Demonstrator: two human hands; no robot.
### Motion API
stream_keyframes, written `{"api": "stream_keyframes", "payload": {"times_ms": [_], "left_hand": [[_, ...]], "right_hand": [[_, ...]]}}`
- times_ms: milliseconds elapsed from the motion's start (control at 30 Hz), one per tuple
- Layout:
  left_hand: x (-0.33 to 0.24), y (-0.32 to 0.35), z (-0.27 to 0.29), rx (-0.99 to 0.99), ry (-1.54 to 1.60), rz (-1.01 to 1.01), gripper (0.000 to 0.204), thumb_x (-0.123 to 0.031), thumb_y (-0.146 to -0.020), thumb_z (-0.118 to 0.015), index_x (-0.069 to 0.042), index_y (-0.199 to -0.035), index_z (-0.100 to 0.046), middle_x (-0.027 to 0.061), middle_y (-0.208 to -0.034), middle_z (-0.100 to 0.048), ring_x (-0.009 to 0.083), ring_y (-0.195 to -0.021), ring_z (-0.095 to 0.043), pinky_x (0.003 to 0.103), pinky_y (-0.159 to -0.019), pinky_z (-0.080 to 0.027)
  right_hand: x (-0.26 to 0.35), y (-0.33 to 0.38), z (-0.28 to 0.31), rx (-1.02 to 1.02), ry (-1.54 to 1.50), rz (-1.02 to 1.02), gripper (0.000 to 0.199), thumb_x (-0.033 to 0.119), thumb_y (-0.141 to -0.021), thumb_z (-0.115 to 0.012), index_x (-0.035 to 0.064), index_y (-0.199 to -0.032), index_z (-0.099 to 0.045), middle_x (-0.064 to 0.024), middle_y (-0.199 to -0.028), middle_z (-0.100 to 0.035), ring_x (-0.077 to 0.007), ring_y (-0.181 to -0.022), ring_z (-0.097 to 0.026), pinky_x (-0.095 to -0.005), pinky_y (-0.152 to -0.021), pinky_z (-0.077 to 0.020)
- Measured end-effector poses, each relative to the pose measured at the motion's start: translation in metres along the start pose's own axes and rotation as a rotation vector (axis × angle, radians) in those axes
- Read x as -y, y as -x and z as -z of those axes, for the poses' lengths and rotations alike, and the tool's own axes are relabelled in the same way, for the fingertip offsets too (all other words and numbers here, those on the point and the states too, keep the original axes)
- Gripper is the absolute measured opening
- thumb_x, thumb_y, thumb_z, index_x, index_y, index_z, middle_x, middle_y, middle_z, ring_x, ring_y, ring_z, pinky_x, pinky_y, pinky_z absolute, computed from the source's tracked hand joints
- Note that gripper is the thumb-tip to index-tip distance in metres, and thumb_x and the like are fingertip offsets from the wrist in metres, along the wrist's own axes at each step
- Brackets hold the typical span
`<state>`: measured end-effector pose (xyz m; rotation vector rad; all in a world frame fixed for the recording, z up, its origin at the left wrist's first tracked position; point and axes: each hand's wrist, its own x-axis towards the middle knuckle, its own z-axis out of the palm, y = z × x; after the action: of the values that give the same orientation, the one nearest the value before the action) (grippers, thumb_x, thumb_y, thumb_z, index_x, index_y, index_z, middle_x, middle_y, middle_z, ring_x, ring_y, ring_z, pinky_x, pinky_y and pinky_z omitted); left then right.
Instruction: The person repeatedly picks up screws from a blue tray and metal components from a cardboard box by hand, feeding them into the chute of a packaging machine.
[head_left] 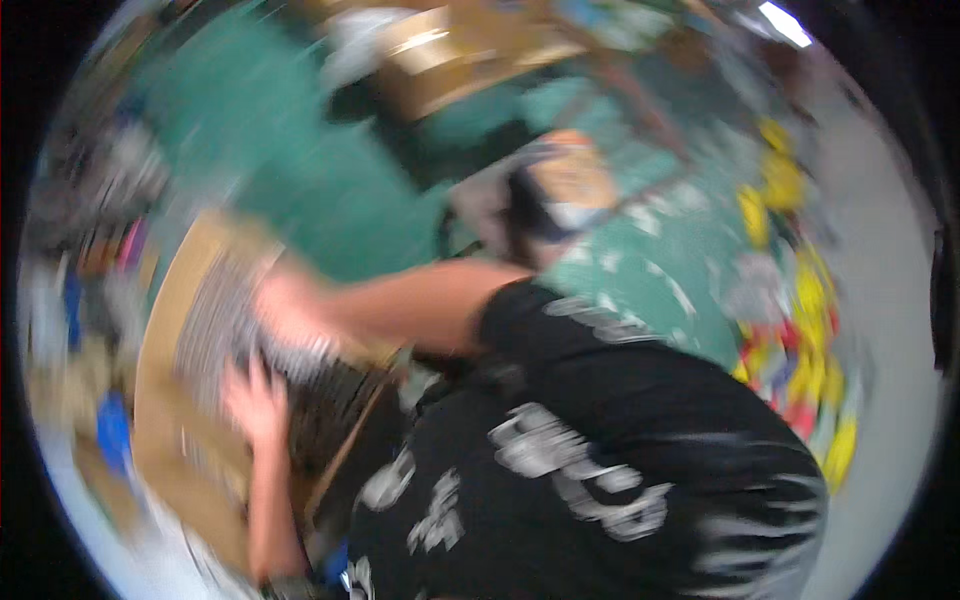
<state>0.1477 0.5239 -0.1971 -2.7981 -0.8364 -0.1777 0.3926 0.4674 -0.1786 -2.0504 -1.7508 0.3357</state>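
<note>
An open cardboard box (160, 370) stands at the left, packed with a row of thin grey, striped pieces (212, 315) whose kind the blur hides. My left hand (257, 402) lies over these pieces with its fingers spread, and nothing shows in its grasp. Reaching across from the right, my right hand (295, 305) is at the far part of the same row. Motion smears its fingers, so I cannot tell whether they grip anything. Below both hands, the nearer part of the box's contents (335, 405) looks dark.
Beyond the box spreads a green floor (280, 160). Another cardboard box (425, 70) is at the far side, and a carton with an orange print (570, 180) sits nearer. Yellow and red items (805, 330) line the right. Mixed clutter (95, 200) fills the far left.
</note>
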Motion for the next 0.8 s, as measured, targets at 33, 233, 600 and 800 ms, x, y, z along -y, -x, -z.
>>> {"api": "stream_keyframes", "payload": {"times_ms": [33, 233, 600, 800], "left_hand": [[-0.019, 0.001, 0.017, 0.108, 0.125, -0.089, 0.061, -0.036, -0.092, -0.059, -0.017, -0.149, -0.045, 0.0223, -0.155, -0.036, 0.0466, -0.140, -0.034, 0.063, -0.109, -0.031], [-0.054, 0.002, 0.021, 0.297, 0.371, -0.959, 0.051, -0.026, -0.093, -0.053, -0.003, -0.138, -0.051, 0.0198, -0.147, -0.044, 0.0418, -0.137, -0.036, 0.060, -0.112, -0.025], [-0.056, -0.004, -0.030, 0.098, 0.012, -1.135, 0.029, -0.024, -0.099, -0.048, -0.008, -0.118, -0.062, 0.0160, -0.121, -0.062, 0.0296, -0.107, -0.060, 0.048, -0.088, -0.048], [-0.090, -0.034, 0.043, 0.649, 0.370, -0.727, 0.053, -0.030, -0.088, -0.055, -0.006, -0.135, -0.054, 0.0178, -0.135, -0.052, 0.0406, -0.135, -0.039, 0.063, -0.112, -0.026]], "right_hand": [[0.007, 0.002, 0.000, 0.020, 0.081, 0.041, 0.014, 0.018, -0.077, -0.064, 0.0077, -0.075, -0.073, -0.0133, -0.079, -0.069, -0.0306, -0.074, -0.066, -0.0490, -0.073, -0.0523], [0.050, -0.029, -0.013, -0.010, 0.391, -0.131, 0.058, 0.022, -0.073, -0.073, -0.0055, -0.123, -0.064, -0.0209, -0.108, -0.071, -0.0357, -0.095, -0.068, -0.0504, -0.087, -0.0531], [0.033, -0.038, -0.034, -0.089, -0.046, -0.224, 0.087, 0.020, -0.069, -0.074, -0.0272, -0.133, -0.039, -0.0294, -0.112, -0.066, -0.0370, -0.099, -0.063, -0.0480, -0.090, -0.0492], [0.042, -0.030, -0.010, -0.097, 0.106, -0.197, 0.049, 0.022, -0.074, -0.071, -0.0082, -0.113, -0.069, -0.0300, -0.128, -0.059, -0.0379, -0.101, -0.063, -0.0542, -0.093, -0.0476]]}}
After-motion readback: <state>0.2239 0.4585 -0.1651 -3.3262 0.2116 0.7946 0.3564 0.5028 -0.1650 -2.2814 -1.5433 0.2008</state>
